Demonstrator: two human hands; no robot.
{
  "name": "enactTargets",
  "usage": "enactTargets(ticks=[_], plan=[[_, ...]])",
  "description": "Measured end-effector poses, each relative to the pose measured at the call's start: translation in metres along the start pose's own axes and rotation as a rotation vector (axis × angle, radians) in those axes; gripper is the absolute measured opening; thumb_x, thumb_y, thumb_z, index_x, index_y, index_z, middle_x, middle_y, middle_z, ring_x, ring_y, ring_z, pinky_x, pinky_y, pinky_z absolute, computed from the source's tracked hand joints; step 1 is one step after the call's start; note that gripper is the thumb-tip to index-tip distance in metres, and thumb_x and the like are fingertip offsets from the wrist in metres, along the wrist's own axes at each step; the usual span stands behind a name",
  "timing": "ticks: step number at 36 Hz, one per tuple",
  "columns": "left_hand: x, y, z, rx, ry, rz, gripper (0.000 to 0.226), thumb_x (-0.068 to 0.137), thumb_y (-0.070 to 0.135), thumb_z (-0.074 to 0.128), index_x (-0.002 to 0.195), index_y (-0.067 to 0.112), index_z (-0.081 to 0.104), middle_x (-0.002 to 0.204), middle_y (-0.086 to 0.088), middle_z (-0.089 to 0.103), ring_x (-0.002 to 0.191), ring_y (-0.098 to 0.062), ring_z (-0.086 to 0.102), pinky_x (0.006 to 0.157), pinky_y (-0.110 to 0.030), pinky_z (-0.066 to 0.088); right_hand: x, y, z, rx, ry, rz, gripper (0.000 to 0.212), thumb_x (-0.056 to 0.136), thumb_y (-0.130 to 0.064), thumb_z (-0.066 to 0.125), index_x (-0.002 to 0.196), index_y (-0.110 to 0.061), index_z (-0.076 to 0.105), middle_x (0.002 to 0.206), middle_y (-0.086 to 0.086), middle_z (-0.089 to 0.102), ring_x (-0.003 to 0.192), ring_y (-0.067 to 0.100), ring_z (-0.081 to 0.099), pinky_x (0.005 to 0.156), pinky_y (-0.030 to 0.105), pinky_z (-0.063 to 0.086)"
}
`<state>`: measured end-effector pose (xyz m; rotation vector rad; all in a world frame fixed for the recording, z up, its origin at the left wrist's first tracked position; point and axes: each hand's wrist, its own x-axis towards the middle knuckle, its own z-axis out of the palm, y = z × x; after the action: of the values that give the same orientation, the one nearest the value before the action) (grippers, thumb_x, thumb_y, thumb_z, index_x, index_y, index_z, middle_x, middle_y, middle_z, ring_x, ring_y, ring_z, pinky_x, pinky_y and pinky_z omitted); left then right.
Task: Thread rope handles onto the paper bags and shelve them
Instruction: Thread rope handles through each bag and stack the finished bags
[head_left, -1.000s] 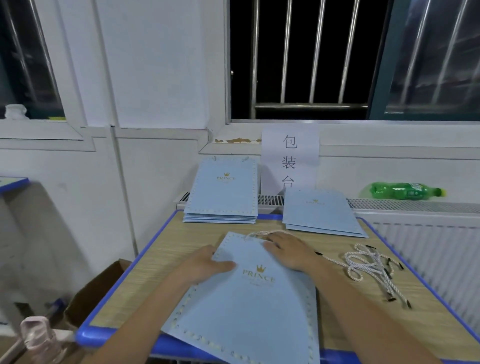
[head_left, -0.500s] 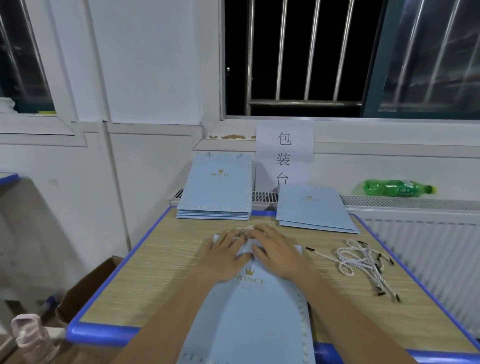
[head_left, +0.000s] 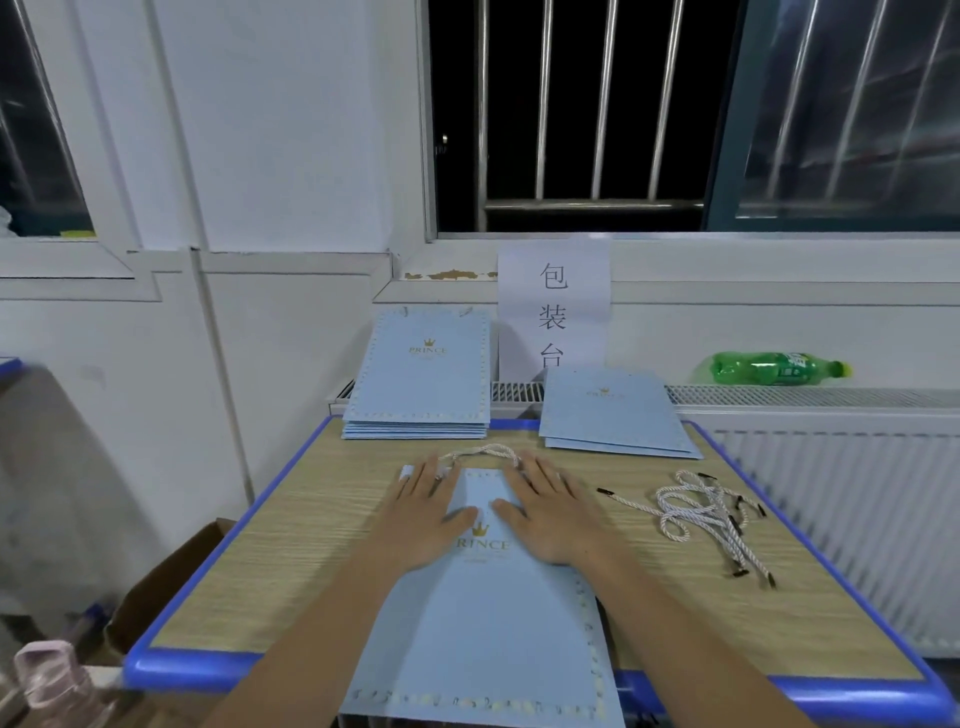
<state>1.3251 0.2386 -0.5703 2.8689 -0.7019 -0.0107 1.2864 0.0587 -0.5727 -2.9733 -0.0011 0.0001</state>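
A flat light-blue paper bag (head_left: 488, 629) with a gold crown print lies on the wooden table (head_left: 291, 566) in front of me. My left hand (head_left: 431, 512) and my right hand (head_left: 550, 512) both press flat on its upper part, fingers straight. A white rope handle (head_left: 480, 451) loops out from the bag's top edge between my fingertips. Several loose white ropes (head_left: 706, 514) with black tips lie in a pile to the right.
A stack of blue bags (head_left: 421, 384) leans against the wall at the back left. A lower stack of bags (head_left: 613, 415) lies at the back right. A green bottle (head_left: 774, 368) rests on the radiator shelf. A cardboard box (head_left: 166, 587) sits on the floor left.
The bag has turned straight toward me. Both hands moved from its top corner to lie flat side by side on its upper part, and the rope handle now arcs above them.
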Motion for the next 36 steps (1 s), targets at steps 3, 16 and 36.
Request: enactTargets(ticks=[3,16,36], plan=[[-0.019,-0.007,-0.001,0.006,-0.063,-0.015,0.086,0.085,0.074,0.018,0.152,0.025,-0.005,0.157,-0.003,-0.021,0.144,-0.014,-0.021,0.117,-0.032,-0.009,0.005,-0.001,0.000,-0.018,0.028,0.009,0.056,0.100,-0.050,0.011,0.151,-0.032,-0.005,0.159,-0.003,-0.016,0.145,0.014,-0.015,0.118,0.043,-0.004],[-0.037,-0.020,-0.007,-0.098,0.006,-0.318,0.119,0.072,0.085,0.033,0.150,0.004,-0.005,0.159,-0.010,-0.008,0.147,-0.019,-0.010,0.118,-0.042,-0.005,0.004,-0.015,-0.007,-0.011,0.499,0.209,0.031,0.083,-0.027,0.065,0.106,-0.006,0.060,0.099,0.009,0.062,0.083,0.026,0.062,0.066,0.036,0.047],[-0.040,-0.027,-0.029,-0.802,0.178,-0.146,0.021,0.086,0.038,0.061,0.072,0.023,0.058,0.073,0.016,0.063,0.078,0.000,0.061,0.079,-0.018,0.048,-0.059,0.013,-0.035,1.327,0.130,0.231,0.023,0.089,-0.009,0.052,0.107,-0.022,0.060,0.097,-0.003,0.066,0.091,0.020,0.061,0.077,0.033,0.047]])
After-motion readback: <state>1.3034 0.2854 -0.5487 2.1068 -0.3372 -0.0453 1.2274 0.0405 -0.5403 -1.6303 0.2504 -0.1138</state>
